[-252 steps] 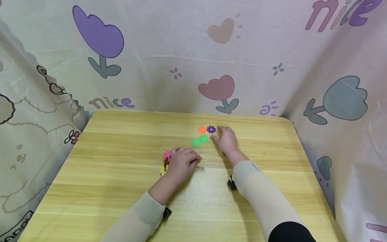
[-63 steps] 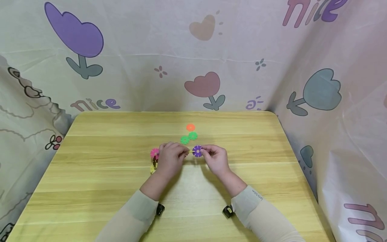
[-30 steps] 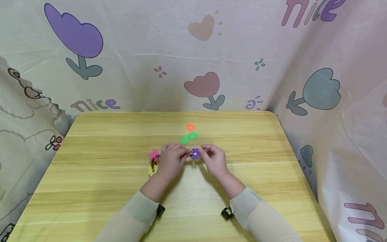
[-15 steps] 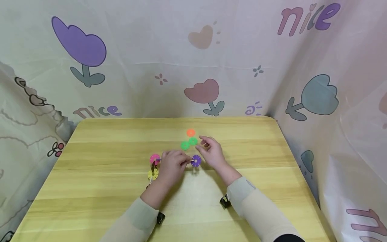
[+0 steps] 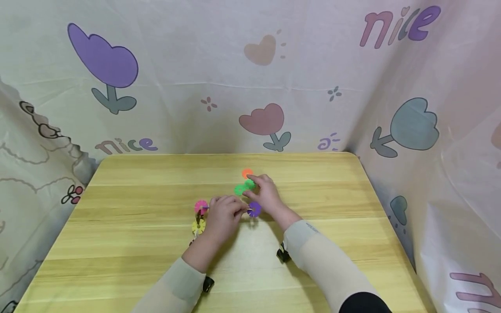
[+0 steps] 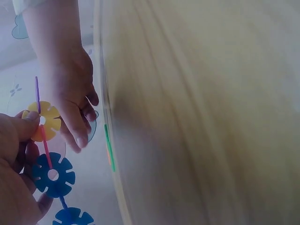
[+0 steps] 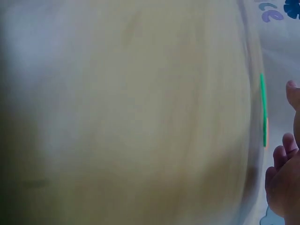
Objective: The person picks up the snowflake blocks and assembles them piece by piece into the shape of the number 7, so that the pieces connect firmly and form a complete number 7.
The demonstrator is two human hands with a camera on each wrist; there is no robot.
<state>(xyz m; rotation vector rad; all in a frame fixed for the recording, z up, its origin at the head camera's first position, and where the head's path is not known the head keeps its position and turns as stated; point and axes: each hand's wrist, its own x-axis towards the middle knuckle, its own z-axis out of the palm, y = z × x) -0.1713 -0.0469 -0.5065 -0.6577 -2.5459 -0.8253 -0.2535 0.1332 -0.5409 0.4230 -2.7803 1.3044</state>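
My left hand point(image 5: 224, 217) pinches a yellow slotted disc point(image 6: 49, 112) between thumb and fingers, part of a chain of interlocking snowflake discs. At the chain's right end a purple disc point(image 5: 255, 209) is slotted onto it. Left of the hand hang a pink disc point(image 5: 201, 206) and a lower yellow disc point(image 5: 198, 226); the left wrist view has a blue disc point(image 6: 54, 174) in the chain. My right hand point(image 5: 268, 196) holds nothing, thumb and forefinger apart over two green discs point(image 5: 239, 190), its fingertip overlapping the orange disc point(image 5: 247, 172) in the head view.
The discs lie on a wood-grain table point(image 5: 137, 217). A patterned cloth point(image 5: 176, 65) hangs behind it and at both sides. Each sleeve carries a small black wrist camera point(image 5: 208, 284) at the cuff.
My right hand took the purple disc from the table, brought it to the chain's end and let go. It then moved up and left to the green discs. The left hand kept its hold.
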